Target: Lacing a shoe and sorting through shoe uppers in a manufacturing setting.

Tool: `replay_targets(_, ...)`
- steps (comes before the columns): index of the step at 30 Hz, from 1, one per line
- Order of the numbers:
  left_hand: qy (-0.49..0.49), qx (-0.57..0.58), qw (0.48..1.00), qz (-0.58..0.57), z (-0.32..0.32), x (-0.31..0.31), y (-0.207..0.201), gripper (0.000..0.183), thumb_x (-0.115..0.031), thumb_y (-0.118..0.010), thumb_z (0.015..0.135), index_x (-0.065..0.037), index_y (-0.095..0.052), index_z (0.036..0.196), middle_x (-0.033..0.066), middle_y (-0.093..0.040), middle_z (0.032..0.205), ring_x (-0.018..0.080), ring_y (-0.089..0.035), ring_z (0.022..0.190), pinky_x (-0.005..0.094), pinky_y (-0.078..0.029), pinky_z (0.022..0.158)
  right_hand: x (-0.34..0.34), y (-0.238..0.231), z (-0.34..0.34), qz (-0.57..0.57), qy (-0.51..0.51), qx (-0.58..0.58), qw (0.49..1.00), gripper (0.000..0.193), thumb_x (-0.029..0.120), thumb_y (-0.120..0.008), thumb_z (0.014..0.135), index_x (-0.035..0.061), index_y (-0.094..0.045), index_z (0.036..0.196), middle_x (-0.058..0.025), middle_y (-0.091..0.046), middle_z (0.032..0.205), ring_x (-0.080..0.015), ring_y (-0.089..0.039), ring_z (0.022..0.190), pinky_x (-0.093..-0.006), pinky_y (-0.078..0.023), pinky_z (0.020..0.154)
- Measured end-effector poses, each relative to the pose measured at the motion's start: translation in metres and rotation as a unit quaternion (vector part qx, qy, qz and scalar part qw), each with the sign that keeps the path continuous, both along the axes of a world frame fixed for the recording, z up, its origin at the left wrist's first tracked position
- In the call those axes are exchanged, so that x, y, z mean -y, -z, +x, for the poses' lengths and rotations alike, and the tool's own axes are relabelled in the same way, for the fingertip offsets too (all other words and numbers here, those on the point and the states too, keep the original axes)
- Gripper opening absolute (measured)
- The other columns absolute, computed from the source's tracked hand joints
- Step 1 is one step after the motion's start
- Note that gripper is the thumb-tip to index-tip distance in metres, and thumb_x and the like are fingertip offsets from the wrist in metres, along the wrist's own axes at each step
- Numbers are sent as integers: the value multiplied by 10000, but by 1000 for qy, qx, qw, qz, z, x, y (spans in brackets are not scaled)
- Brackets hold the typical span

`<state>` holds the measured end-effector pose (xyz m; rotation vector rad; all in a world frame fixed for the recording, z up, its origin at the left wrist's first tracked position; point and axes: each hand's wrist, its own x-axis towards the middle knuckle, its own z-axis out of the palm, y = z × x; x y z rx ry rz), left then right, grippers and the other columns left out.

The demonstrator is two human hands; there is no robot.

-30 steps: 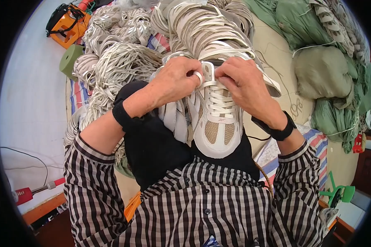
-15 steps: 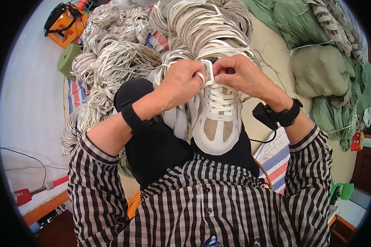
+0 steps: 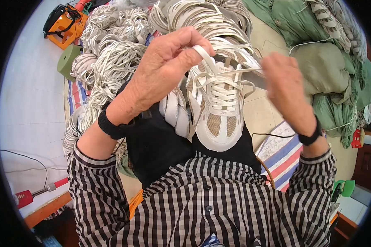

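A white and beige shoe upper (image 3: 219,138) with a tan mesh toe lies over my dark-trousered thigh, toe pointing at me. Flat cream laces (image 3: 224,95) cross its front in rows. Above its collar, my left hand (image 3: 169,61) pinches a white loop of shoelace (image 3: 206,56) between thumb and bent fingers. My right hand (image 3: 285,84) is out to the right, smeared by motion. A lace end (image 3: 246,70) runs straight from the shoe to its fingertips, which look closed on it. Another lace loop hangs at the shoe's right side.
Bundled shoe uppers (image 3: 206,20) pile up ahead, with tangled laces (image 3: 111,68) to the left. Green sacks (image 3: 321,70) lie at right. An orange stool (image 3: 66,26) and green roll (image 3: 69,59) stand far left. Striped sheeting (image 3: 282,160) covers floor beside my right thigh.
My hands, earlier close together at the top of the shoe, have spread apart. The left has risen with a lace loop; the right has swung out to the right, drawing a lace straight.
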<state>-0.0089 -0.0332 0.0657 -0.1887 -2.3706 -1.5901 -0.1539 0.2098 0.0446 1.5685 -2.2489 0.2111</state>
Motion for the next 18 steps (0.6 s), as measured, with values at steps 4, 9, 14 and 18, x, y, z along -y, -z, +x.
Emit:
replay_targets(4,26,88,993,74,5,9,13,131,-156,-581,920,-28,-582,891,43,-639,1015,87,-540,930,254,-425,857,-79,6,-60,16,182,-26,983,60,68,-507,843,60,-496,901,-143,-526,878,-366,-526,844,-460,-405,730)
replay_targets(9,65,161,985,6,-9,16,34,69,-84,-582,838,-18,-563,842,49,-587,1038,134,-530,913,287,-422,844,-204,19,-130,35,351,-46,935,109,152,-468,924,59,-510,962,-168,-589,919,-394,-569,894,-491,-439,741)
replay_targets(14,75,130,969,-197,-16,10,35,109,-67,-613,798,-20,-550,873,45,-563,965,171,-522,908,301,-432,808,-239,23,-153,12,341,-62,938,128,162,-473,931,51,-512,979,-189,-601,920,-410,-571,900,-492,-439,732)
replay_targets(18,52,130,968,-210,-20,9,32,128,-56,-621,792,-25,-552,895,48,-560,963,187,-527,897,311,-438,795,-227,22,-172,8,373,-51,926,157,190,-465,931,47,-505,981,-209,-599,930,-425,-567,906,-495,-434,736)
